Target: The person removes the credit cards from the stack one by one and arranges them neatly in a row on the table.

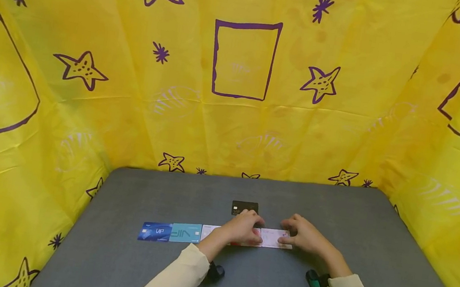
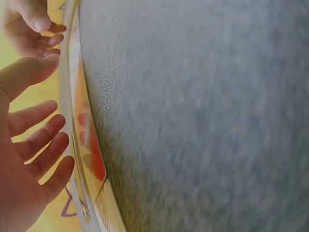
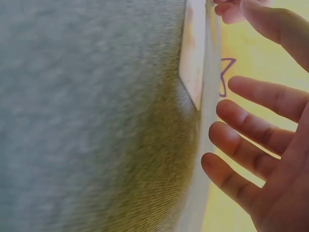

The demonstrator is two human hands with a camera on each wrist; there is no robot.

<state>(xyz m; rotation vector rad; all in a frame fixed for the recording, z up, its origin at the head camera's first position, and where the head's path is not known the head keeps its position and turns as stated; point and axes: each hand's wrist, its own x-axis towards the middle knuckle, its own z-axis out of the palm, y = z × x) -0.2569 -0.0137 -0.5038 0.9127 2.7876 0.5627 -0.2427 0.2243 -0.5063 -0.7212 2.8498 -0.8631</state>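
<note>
Several cards lie edge to edge in a row: a blue VIP card (image 1: 155, 231), a teal VIP card (image 1: 185, 232), a whitish card (image 1: 207, 230), a reddish card (image 2: 89, 130) and a pale pink card (image 1: 273, 238) at the right end. My left hand (image 1: 240, 227) hovers over the reddish card and hides much of it. Its fingers are spread and loosely bent in the left wrist view. Over the right end of the pink card is my right hand (image 1: 307, 236), fingers parted, thumb near the card's edge. Neither hand holds anything.
A black VIP card (image 1: 245, 207) lies behind the row, partly covered by the left hand. The grey table (image 1: 109, 263) is enclosed by yellow cloth (image 1: 231, 134) with purple drawings. Dark straps (image 1: 315, 281) sit at both wrists.
</note>
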